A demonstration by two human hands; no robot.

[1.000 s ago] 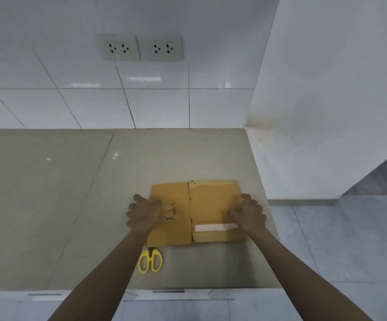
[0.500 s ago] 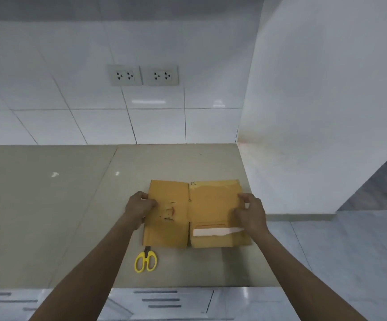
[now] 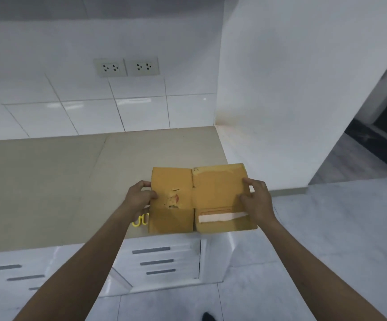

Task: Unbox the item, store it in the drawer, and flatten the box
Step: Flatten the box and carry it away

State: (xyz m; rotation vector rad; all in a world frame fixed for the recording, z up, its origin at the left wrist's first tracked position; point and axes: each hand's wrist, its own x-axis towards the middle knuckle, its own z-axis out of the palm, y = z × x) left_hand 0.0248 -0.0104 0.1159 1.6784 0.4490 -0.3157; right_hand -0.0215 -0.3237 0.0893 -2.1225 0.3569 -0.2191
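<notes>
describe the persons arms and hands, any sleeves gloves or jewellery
Both forearms are bare as far as the frame shows: no sleeves in view. The left hand and right hand wear no gloves, and no rings, watch or bracelet show on the fingers or wrists. The picture is slightly blurred, so very small details cannot be ruled out.

One flattened cardboard box (image 3: pixel 201 198), two hands, one pair of yellow scissors (image 3: pixel 140 220), two wall sockets (image 3: pixel 126 67)
</notes>
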